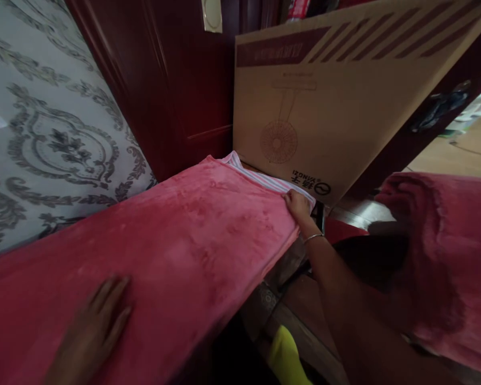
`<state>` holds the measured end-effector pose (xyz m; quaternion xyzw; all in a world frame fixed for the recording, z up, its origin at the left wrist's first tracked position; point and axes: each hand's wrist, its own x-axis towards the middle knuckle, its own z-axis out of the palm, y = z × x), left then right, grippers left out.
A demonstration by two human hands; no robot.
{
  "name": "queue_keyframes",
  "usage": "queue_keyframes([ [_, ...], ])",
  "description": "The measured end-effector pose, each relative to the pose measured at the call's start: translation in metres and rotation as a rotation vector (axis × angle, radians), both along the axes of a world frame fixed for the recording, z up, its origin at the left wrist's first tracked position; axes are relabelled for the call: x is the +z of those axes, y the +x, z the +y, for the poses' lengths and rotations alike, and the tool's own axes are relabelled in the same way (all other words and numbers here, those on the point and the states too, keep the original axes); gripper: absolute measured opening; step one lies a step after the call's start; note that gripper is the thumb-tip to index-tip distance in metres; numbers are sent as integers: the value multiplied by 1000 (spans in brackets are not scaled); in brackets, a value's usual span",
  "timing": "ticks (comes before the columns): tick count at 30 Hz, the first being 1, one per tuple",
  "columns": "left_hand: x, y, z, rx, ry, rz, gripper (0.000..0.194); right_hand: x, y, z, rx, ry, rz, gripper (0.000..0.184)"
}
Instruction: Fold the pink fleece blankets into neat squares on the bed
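A red plush blanket (176,230) lies spread over a long raised surface, running from the lower left towards the door. My left hand (94,329) rests flat on it at the lower left, fingers stretched out and slightly blurred. At the far right corner, my right hand (299,206), with a thin bracelet at the wrist, has its fingers closed on the blanket's edge. A white striped cloth (264,181) shows from beneath the far edge, beside that hand. Whether the right fingers also hold the striped cloth, I cannot tell.
A big cardboard box (336,101) with a fan drawing stands beyond the far end, before a dark red door (192,75). Patterned wallpaper (68,133) borders the left side. A bulky red plush cloth (465,240) sits at the right. Something yellow (285,355) is low near the bottom.
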<state>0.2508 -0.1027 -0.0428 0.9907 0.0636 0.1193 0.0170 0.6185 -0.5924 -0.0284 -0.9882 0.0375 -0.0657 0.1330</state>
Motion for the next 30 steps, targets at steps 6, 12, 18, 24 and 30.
queue_keyframes([
  [6,-12,-24,-12,64,-16,10,66,-2,-2,-2,-27,-27,-3,43],
  [12,2,-20,-27,92,3,63,62,-3,-18,-10,-58,-37,-4,49],
  [18,10,-25,-43,132,-66,110,60,4,-29,18,5,-89,-88,48],
  [24,16,-28,-54,144,-121,171,58,-9,-77,107,542,-92,-158,60],
  [30,18,-38,-60,96,-208,214,64,-53,-80,116,652,-124,-40,66],
])
